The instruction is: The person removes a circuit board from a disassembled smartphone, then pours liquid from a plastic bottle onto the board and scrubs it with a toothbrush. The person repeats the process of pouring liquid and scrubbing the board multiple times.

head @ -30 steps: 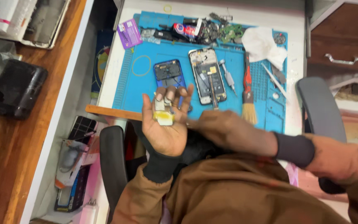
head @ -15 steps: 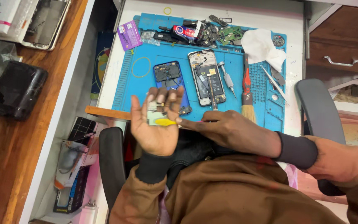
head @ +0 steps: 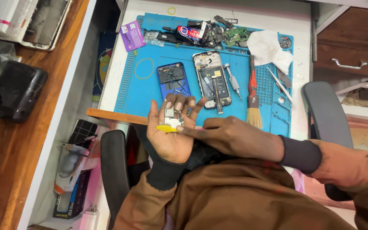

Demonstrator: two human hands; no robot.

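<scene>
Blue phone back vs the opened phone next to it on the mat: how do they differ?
The blue phone back is blue with a dark camera section on top; the opened phone shows a black battery and exposed parts inside a pale frame. The opened phone lies clear of the hands, while the left hand's fingers cover the blue one's lower end. Both lie flat on the blue mat.

A small circuit board [head: 173,117] with a yellow tab is being cradled in the upturned left hand [head: 171,134], and its edge is being touched by the fingertips of the right hand [head: 224,134]. Two opened phones [head: 211,79] are being kept on the blue mat [head: 145,87] on the table [head: 113,70], beside a brush [head: 253,96].
</scene>
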